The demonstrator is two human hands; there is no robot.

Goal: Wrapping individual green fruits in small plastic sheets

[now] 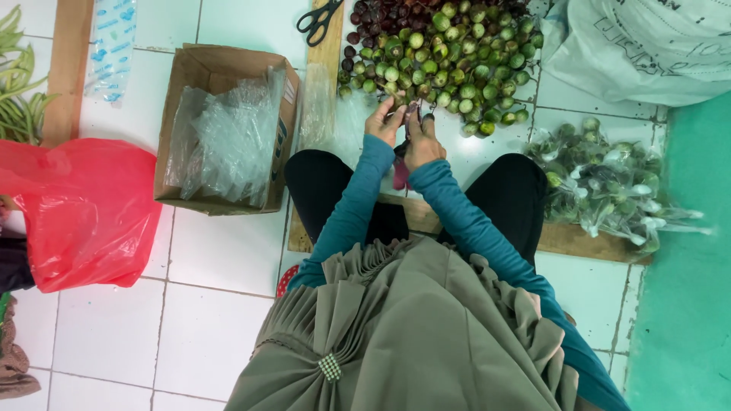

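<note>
The person wears long teal sleeves that end at the wrists, just short of each grip. Black trousers cover both legs. An olive-grey pleated cloth drapes over the front, gathered by a small checked clasp [330,367] well below the grips.

From where I stand, whatever sits between her left hand [384,120] and right hand [421,141] is too small to make out; only a dark sliver shows. The pile of green fruits [449,65] runs off the top edge, as do the scissors [319,20]. The white sack [640,46] is cut at the corner. The green stalks [17,84] vanish leftward, and the wooden board [567,237] hides under her knees.
</note>
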